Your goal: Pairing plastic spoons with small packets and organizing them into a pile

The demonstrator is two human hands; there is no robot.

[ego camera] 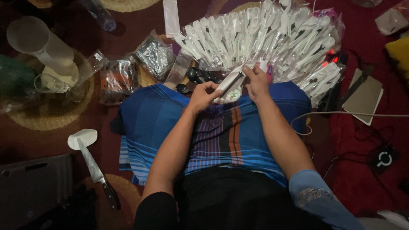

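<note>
My left hand point(203, 94) and my right hand point(257, 80) together grip a narrow clear plastic sleeve point(230, 84) with a white spoon-like piece and a dark part inside, held over my lap. I sit cross-legged under a blue striped cloth point(213, 132). Just beyond my hands fans a big heap of packed white plastic spoons point(264, 38) in clear sleeves. Several small black pieces point(197, 76) lie on the floor by my left hand.
A kitchen knife point(96, 170) with a white piece at its tip lies at my left. Clear bags of dark parts point(136, 68) sit beyond it, near a glass jar point(47, 51) on a woven mat. A white cable point(349, 113), brown notebook point(364, 96) and black charger point(383, 158) lie right.
</note>
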